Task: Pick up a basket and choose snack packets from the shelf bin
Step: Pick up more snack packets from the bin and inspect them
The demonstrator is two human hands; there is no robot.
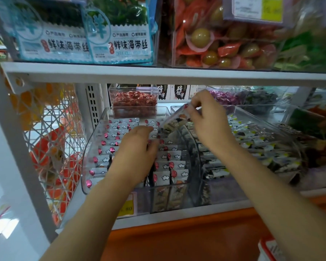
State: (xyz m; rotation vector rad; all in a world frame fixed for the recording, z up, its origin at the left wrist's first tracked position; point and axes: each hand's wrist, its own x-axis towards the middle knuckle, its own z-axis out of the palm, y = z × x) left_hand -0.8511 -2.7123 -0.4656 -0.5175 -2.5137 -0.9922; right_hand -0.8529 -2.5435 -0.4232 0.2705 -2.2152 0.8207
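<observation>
Above the clear shelf bin (94,140), a snack packet (174,121) is being pinched by the right hand (208,125) while the left hand (137,154) is being rested, grip untellable, on white packets (170,162); choosing is seemingly being done, with a basket, unseen, being needed next.

This was a shop, at a snack display. White metal shelves (158,72) carried clear plastic bins (92,147) heaped with small wrapped snack packets (169,166), and rows of identical printed seaweed bags (119,38) stood on the tier above. A yellow price label (127,206) sat at the front shelf edge, and another price card (256,10) hung on an upper bin.
</observation>
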